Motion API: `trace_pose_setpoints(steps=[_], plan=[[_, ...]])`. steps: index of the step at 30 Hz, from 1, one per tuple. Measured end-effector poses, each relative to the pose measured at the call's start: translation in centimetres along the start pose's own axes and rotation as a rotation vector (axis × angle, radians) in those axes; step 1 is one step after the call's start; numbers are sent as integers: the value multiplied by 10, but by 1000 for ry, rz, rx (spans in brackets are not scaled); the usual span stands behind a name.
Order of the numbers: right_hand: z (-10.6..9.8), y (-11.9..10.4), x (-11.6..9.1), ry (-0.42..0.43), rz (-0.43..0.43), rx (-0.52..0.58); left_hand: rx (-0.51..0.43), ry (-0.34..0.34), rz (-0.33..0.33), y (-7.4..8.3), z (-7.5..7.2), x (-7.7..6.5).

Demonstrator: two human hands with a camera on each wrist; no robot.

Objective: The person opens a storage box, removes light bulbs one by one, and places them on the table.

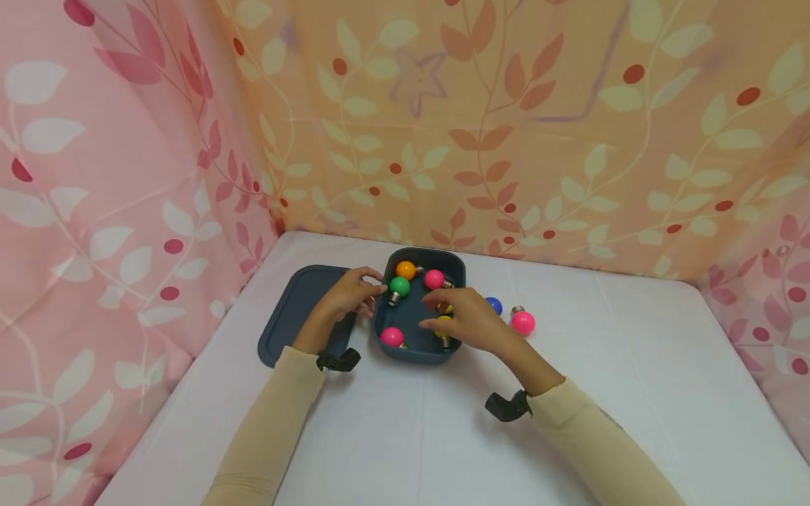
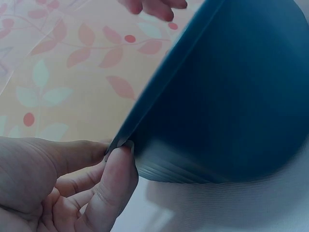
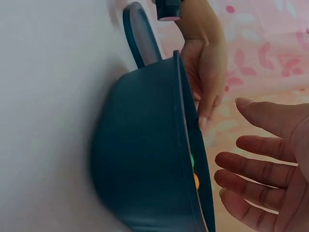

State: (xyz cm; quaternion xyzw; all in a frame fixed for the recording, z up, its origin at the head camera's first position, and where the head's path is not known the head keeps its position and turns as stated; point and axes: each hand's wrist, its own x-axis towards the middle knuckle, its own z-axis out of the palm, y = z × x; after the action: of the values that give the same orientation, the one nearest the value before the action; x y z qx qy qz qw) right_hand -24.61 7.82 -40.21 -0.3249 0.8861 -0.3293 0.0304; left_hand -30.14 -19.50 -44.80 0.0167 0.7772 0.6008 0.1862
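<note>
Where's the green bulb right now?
In the head view, the green bulb lies inside the dark container near its left wall, just in front of the orange bulb, beside the left hand.

In the head view, the right hand (image 1: 474, 320) partly hides two yellow bulbs (image 1: 443, 334) and a blue bulb (image 1: 495, 306), the left hand (image 1: 344, 295) covers part of the lid (image 1: 294, 313), and both sleeves (image 1: 272, 414) run off the bottom edge; in the right wrist view, the box (image 3: 140, 150) hides most of its contents
</note>
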Motion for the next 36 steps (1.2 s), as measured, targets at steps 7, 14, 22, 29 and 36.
trace_pose_setpoints(steps=[7,14,22,29,36], plan=[[14,-2,14,-81,-3,-39,7,11,11,0,0,-1],[28,0,25,-134,-41,-31,13,15,17,1,1,-2],[41,2,34,-221,-29,-45,10,27,17,-2,1,2],[49,6,38,-263,-45,-107,12,17,-6,0,3,2],[54,6,42,-266,-71,-129,7,40,-22,0,3,1]])
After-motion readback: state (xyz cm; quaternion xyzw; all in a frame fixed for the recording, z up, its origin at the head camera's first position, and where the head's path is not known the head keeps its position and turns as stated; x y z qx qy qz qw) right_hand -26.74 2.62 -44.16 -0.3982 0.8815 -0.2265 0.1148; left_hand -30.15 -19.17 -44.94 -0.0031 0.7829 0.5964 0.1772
